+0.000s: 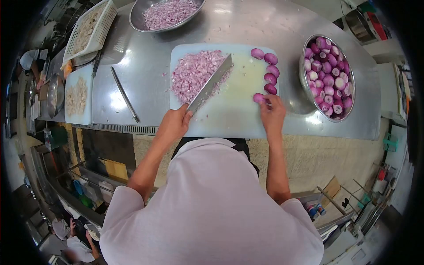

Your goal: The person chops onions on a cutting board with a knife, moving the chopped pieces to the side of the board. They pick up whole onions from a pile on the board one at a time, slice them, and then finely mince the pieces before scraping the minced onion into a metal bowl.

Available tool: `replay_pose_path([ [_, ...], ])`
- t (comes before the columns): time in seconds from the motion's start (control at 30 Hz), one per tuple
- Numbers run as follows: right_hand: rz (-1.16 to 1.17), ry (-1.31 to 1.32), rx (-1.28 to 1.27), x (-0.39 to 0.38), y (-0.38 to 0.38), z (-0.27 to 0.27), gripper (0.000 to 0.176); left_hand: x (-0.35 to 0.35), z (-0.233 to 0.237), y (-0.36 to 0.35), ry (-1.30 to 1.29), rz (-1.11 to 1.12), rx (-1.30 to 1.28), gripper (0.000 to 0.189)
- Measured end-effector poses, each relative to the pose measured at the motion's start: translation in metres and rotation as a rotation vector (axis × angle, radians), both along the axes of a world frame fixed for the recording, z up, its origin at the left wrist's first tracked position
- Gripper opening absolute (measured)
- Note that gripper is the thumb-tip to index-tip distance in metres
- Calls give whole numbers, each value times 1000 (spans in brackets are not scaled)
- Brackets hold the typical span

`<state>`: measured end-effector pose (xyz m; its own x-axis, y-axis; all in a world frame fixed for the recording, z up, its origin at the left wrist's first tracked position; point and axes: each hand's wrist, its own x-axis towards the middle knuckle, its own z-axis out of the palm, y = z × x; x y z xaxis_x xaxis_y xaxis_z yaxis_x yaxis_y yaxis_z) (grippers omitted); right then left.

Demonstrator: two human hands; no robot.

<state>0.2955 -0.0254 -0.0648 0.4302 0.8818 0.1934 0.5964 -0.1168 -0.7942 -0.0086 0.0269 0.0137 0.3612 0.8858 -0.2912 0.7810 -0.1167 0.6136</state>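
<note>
My left hand (173, 125) is closed round the handle of a large kitchen knife (213, 82), whose blade slants up and away over the cutting board (229, 123). Against the blade's left side lies a heap of chopped red onion (192, 73). At the board's right edge, the fingers of my right hand (273, 112) pinch a peeled red onion piece (259, 98). Beyond that hand, several more onion pieces (270, 78) form a curved row along the board's edge.
A steel bowl of whole peeled onions (327, 79) stands at right. Another bowl of chopped onion (170, 15) is at the back. A steel rod (124, 95), a white basket (104, 33) and a second board (70, 118) lie leftward. Other people (33, 62) are at far left and lower left.
</note>
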Motion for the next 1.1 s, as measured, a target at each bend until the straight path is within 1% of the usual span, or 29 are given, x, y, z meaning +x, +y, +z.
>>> replay_pose_path([
  [0.03,36,13,-14,-9,5,-3,16,6,-2,-3,-1,3,1,21],
  [0.1,76,-20,41,-34,17,-6,16,16,-11,-8,-84,2,104,21],
  [0.17,149,27,-37,-58,28,-1,13,28,-24,-3,-41,-23,116,19],
  [0.2,153,27,-36,-67,33,2,13,31,-25,1,-31,-44,119,19],
  [0.23,184,-77,-13,-72,40,3,11,34,-26,5,-23,-70,125,19],
  [0.27,212,-181,5,-74,43,4,10,36,-23,2,-26,-73,126,19],
  [0.33,225,-221,6,-76,47,4,9,35,-12,-5,-77,-30,124,18],
  [0.43,247,-272,-19,-81,51,5,9,39,-20,-1,16,-105,60,18],
  [0.47,256,-293,-41,-79,52,6,9,38,-18,-4,22,-83,37,18],
  [0.57,259,-306,-35,-78,49,4,9,38,-5,-8,-30,-67,47,15],
  [0.67,247,-313,-58,-80,50,3,9,39,-26,-8,-15,-82,33,14],
  [0.77,244,-291,-43,-78,49,3,9,39,-2,-6,-6,-47,-24,17],
  [0.8,242,-289,-49,-77,46,4,9,41,-8,-9,-5,-50,-29,17],
  [0.87,229,-300,-1,-80,49,3,10,42,-24,-7,-42,-66,46,17],
  [1.0,235,-294,-22,-75,48,3,10,49,-9,0,-17,-78,25,17],
  [1.07,222,-277,26,-78,47,1,9,48,-1,-8,-85,-16,25,19],
  [1.1,220,-272,28,-79,49,1,9,50,-8,-3,-79,-18,26,19],
])
